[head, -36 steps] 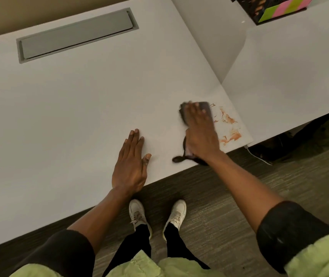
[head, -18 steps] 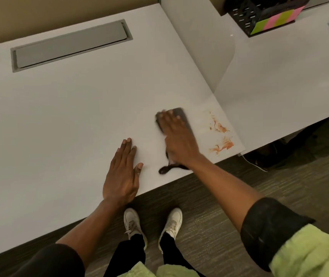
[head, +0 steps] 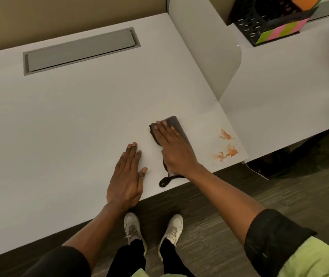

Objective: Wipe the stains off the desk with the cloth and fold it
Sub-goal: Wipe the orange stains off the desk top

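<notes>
A dark grey cloth (head: 174, 123) lies on the white desk (head: 79, 116) near its front edge, with a dark loop (head: 164, 181) trailing toward the edge. My right hand (head: 173, 148) presses flat on the cloth and covers most of it. Orange stains (head: 226, 146) mark the desk's front right corner, a hand's width right of the cloth. My left hand (head: 128, 176) rests flat on the desk with fingers spread, just left of the cloth, holding nothing.
A grey cable hatch (head: 79, 49) is set into the desk at the back. A divider panel (head: 209, 56) separates a neighbouring desk (head: 289, 96), which carries a black organiser with coloured sticky notes (head: 269, 21). A white cable (head: 257, 172) hangs off the corner.
My right hand has slid the cloth leftward, away from the orange stains, which now lie uncovered. The left hand stays flat on the desk. The view has tilted up.
</notes>
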Available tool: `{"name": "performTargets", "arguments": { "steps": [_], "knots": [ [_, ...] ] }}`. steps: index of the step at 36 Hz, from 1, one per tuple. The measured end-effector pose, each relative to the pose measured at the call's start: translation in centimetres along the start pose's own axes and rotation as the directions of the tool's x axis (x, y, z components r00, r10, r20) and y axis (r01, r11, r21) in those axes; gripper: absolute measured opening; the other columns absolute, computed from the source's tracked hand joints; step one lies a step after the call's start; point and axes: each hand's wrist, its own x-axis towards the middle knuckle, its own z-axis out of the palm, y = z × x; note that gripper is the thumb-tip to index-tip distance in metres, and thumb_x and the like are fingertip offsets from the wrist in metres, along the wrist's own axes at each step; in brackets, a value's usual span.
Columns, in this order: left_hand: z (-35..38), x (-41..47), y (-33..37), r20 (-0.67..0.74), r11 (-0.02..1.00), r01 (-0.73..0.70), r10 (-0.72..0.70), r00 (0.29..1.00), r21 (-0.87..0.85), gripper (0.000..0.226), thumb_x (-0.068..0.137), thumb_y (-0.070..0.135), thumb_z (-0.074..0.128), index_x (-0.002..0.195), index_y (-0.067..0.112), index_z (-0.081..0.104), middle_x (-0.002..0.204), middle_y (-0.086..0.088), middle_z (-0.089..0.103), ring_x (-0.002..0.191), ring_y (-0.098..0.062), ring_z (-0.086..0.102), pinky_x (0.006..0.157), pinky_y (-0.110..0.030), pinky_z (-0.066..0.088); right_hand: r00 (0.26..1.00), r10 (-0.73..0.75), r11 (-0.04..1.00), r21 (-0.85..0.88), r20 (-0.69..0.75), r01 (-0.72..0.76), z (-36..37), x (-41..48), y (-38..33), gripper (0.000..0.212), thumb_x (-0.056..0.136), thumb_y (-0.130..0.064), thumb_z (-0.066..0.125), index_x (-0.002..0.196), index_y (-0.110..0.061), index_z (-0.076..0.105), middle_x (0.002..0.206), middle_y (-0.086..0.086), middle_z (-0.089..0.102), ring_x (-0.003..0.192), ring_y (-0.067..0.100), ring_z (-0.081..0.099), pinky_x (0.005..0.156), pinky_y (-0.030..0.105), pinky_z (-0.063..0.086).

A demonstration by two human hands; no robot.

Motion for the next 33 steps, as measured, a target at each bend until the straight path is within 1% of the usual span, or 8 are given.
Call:
{"name": "performTargets", "arguments": {
  "steps": [4,7,10,13,17,22,27,33],
  "knots": [
    [-0.1,-0.1,0.0,0.000,1.000,-0.004,0.004,1.000,0.013,0.065,0.115,0.051,0.023,0.173,0.020,0.019,0.183,0.009,-0.004,0.167,-0.005,-0.011,0.131,-0.019,-0.011,0.979,0.196,0.973,-0.116,-0.059,-0.202,-2.8,1.7,4.7,0.098,0.081,-0.008,0.064,0.166,-0.002,0.017,0.174,0.020,0.022,0.162,0.037,0.019,0.134,0.051,0.010],
    [0.0,-0.1,0.0,-0.005,1.000,0.000,0.000,1.000,0.005,0.065,0.116,0.050,0.022,0.173,0.020,0.020,0.183,0.009,-0.004,0.167,-0.005,-0.010,0.132,-0.020,-0.010,0.865,0.479,0.868,-0.063,-0.152,-0.492,-4.5,2.2,8.0,0.087,0.091,-0.004,0.053,0.167,-0.002,0.012,0.175,0.019,0.017,0.163,0.036,0.014,0.134,0.051,0.011],
    [0.1,-0.1,-0.1,-0.006,1.000,-0.001,0.001,1.000,0.007,0.063,0.116,0.046,0.025,0.173,0.019,0.020,0.183,0.009,-0.003,0.167,-0.005,-0.010,0.132,-0.021,-0.009,0.808,0.551,0.820,-0.042,-0.208,-0.570,-4.2,2.3,7.6,0.080,0.096,-0.006,0.046,0.167,-0.003,0.009,0.176,0.018,0.016,0.164,0.034,0.010,0.135,0.049,0.008],
    [0.2,0.0,0.0,-0.004,1.000,-0.001,0.001,1.000,0.027,0.061,0.117,0.041,0.029,0.173,0.019,0.018,0.183,0.008,-0.004,0.168,-0.006,-0.010,0.133,-0.023,-0.008,0.887,0.435,0.899,0.015,-0.152,-0.438,-2.9,1.6,5.0,0.086,0.092,0.000,0.048,0.167,-0.003,0.007,0.176,0.018,0.011,0.165,0.034,0.007,0.135,0.048,0.008],
    [0.2,0.0,0.0,-0.002,0.999,0.005,-0.005,1.000,0.036,0.061,0.118,0.039,0.030,0.174,0.020,0.016,0.183,0.008,-0.005,0.167,-0.006,-0.012,0.131,-0.021,-0.012,1.000,-0.008,1.000,0.002,0.029,0.008,-1.1,-2.6,1.4,0.080,0.098,-0.004,0.047,0.168,-0.008,0.009,0.178,0.011,0.008,0.166,0.026,0.003,0.135,0.046,0.011],
    [0.3,-0.1,0.1,-0.004,1.000,0.005,-0.005,1.000,0.023,0.061,0.117,0.038,0.031,0.173,0.019,0.018,0.183,0.006,-0.002,0.168,-0.007,-0.010,0.134,-0.028,-0.003,0.996,-0.070,0.996,-0.043,0.052,0.072,-1.5,-5.1,1.6,0.075,0.102,-0.007,0.047,0.168,-0.010,0.012,0.177,0.010,0.011,0.166,0.024,0.004,0.135,0.045,0.011],
    [0.2,-0.1,0.0,-0.009,0.999,-0.005,0.006,1.000,0.032,0.061,0.116,0.038,0.030,0.172,0.018,0.020,0.183,0.006,0.000,0.168,-0.006,-0.009,0.134,-0.025,-0.005,0.967,0.239,0.969,-0.042,-0.093,-0.244,-4.2,-1.3,5.4,0.080,0.096,0.006,0.042,0.168,-0.008,0.012,0.176,0.015,0.015,0.165,0.032,0.005,0.134,0.049,0.009],
    [0.2,-0.1,0.0,-0.010,1.000,0.001,0.000,1.000,0.027,0.060,0.116,0.037,0.029,0.172,0.018,0.020,0.183,0.006,-0.001,0.168,-0.006,-0.009,0.133,-0.022,-0.008,0.758,0.601,0.780,-0.019,-0.254,-0.626,-4.6,1.8,7.6,0.082,0.095,-0.006,0.052,0.167,-0.003,0.012,0.174,0.019,0.021,0.164,0.035,0.012,0.135,0.049,0.008]
  ]
}}
